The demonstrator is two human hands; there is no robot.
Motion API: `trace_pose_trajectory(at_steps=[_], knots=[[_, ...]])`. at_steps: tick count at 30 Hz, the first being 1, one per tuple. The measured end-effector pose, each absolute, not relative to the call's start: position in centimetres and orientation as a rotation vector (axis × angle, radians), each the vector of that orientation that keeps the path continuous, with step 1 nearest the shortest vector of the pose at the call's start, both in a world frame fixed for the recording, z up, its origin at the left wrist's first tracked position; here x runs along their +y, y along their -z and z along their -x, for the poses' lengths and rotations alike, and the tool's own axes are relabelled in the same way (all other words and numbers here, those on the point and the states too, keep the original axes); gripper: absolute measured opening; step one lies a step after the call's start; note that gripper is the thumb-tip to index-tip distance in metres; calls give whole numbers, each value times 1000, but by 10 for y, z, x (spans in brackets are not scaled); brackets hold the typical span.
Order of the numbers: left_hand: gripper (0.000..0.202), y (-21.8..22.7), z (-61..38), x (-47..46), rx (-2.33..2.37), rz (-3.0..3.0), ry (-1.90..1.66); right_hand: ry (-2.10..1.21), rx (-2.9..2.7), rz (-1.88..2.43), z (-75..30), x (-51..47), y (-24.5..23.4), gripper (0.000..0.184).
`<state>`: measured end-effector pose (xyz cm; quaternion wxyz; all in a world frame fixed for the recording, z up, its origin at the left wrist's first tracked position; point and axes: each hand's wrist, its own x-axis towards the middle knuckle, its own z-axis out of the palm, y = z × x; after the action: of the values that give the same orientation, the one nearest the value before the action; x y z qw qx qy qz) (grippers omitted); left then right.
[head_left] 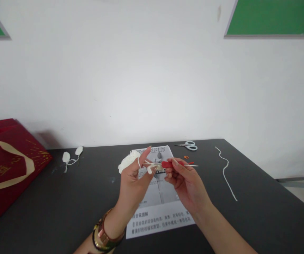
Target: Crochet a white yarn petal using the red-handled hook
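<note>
My right hand point(185, 185) is closed round the red handle of a crochet hook point(167, 164), whose metal shaft points left toward my other hand. Between the thumb and fingers of my left hand point(134, 180) is a small piece of white crochet work point(150, 170). White yarn loops round a raised finger of that hand, and the hook's tip meets the piece there. Behind my left hand rests a ball of white yarn point(128, 161). Both hands are above a printed pattern sheet point(159, 224), covering part of it.
Light-blue scissors point(191, 145) and a small orange stitch marker point(186, 157) lie beyond my right hand. A strand of white yarn point(225, 169) is at the right. Two white crocheted leaf shapes point(66, 157) lie left, near a red gift bag point(9, 169) on the black table point(93, 190).
</note>
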<state>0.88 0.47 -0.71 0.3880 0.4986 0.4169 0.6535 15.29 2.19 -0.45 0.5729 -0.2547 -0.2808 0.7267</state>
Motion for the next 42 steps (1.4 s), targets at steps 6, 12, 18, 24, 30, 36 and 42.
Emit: trace_pose_trajectory(at_steps=[6,12,18,24,30,36,42], knots=[[56,12,-11,3,1159,-1337,-1692,-1659,-657,569,-150,23,6,13],[53,12,-14,5,1244,-1308,-1713,-1300,-944,649,-148,15,9,9],[67,1,-21,2,805,-731,-1562,-378,-1690,457,-154,5,19,44],[56,-8,0,8,717,-717,-1389,-640,-1531,491,-155,11,15,31],[53,-10,14,6,728,-849,-1339,-949,-1274,533,-155,12,12,13],[44,-14,19,4,717,-894,-1377,-1070,-1177,499,-162,14,14,11],[42,-16,24,3,683,-859,-1302,-1074,-1214,474,-169,16,10,10]])
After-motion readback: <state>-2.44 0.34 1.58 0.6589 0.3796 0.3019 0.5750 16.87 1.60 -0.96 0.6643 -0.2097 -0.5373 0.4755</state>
